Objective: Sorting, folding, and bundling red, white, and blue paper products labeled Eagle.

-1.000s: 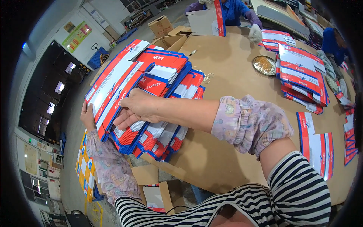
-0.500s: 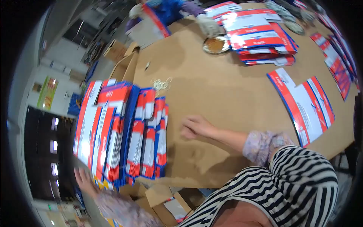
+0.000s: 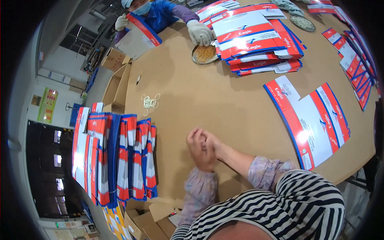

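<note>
My left hand [image 3: 201,153] and my right hand [image 3: 213,145] meet over the middle of the brown table. Their fingers are closed and pressed together. Whatever may be between them is hidden. To their left stands a thick stack of folded red, white and blue cartons [image 3: 114,160], packed on edge in bundles and touched by neither hand. Several pale rubber bands [image 3: 149,102] lie loose just beyond that stack. On the right a single flat carton [image 3: 310,120] of the same kind rests on the table [image 3: 180,100].
Across the table, a co-worker's gloved hand [image 3: 200,33] reaches over a round dish of orange-brown bits [image 3: 205,53]. Beside it is a pile of cartons [image 3: 256,40]. More cartons [image 3: 352,64] lie far right. An open cardboard box [image 3: 154,220] sits below the near edge.
My left hand has come away from the carton stack's near left side and joined my right hand. The view has shifted slightly. The co-worker's glove stays near the dish.
</note>
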The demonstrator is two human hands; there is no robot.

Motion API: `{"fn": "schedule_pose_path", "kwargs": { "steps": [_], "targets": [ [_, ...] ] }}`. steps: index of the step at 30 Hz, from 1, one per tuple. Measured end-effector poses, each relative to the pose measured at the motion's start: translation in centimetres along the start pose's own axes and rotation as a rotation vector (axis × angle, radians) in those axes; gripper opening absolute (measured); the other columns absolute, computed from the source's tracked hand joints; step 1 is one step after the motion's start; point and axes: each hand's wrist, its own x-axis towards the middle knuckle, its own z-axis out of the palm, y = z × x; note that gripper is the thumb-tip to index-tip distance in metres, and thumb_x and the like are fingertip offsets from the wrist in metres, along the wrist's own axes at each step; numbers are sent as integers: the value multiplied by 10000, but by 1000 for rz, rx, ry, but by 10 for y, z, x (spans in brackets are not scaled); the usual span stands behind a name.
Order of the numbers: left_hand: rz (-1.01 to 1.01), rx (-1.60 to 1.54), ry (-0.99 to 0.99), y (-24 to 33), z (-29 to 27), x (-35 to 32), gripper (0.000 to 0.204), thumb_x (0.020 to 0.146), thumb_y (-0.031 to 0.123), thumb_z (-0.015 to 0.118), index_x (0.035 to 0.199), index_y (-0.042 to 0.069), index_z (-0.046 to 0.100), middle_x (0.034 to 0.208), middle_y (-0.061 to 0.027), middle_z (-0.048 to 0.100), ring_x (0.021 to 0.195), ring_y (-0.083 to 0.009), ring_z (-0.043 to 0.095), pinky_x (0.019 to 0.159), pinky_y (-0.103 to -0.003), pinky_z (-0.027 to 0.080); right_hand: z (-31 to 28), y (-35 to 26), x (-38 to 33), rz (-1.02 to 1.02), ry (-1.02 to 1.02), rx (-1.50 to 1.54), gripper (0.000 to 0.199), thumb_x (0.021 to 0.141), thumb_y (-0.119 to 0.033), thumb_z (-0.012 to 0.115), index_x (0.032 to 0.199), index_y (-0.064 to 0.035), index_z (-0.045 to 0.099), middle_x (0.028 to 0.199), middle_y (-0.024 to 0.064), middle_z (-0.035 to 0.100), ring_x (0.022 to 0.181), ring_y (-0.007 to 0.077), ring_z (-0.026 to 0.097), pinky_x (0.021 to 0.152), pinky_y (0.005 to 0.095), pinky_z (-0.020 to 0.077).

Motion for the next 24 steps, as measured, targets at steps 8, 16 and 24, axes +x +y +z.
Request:
{"fn": "schedule_pose_path", "kwargs": {
  "steps": [8,16,24],
  "targets": [
    [-587,-839,39,-15,99,24,257,919,199,576,1070,-9,571,951,-44,599,830,-93,551,713,-241,483,-11,-74,-3,-351,90,268,196,941,-225,498,1028,-71,584,765,26,589,662,109,570,557,231,504],
    [-683,-878,-23,-6,82,31,173,895,77,573,1054,16,545,847,5,563,684,-21,487,572,-160,404,-26,-64,0,-362,49,124,230,949,-205,485,1116,-61,551,770,25,577,675,117,574,572,239,507],
    [-736,-974,-14,-9,80,28,153,901,123,583,1025,38,557,821,29,543,653,-16,464,544,-163,401,-15,-57,-6,-396,162,125,237,952,-210,487,1108,-53,569,785,16,592,642,92,566,536,208,489]
  ]
}}
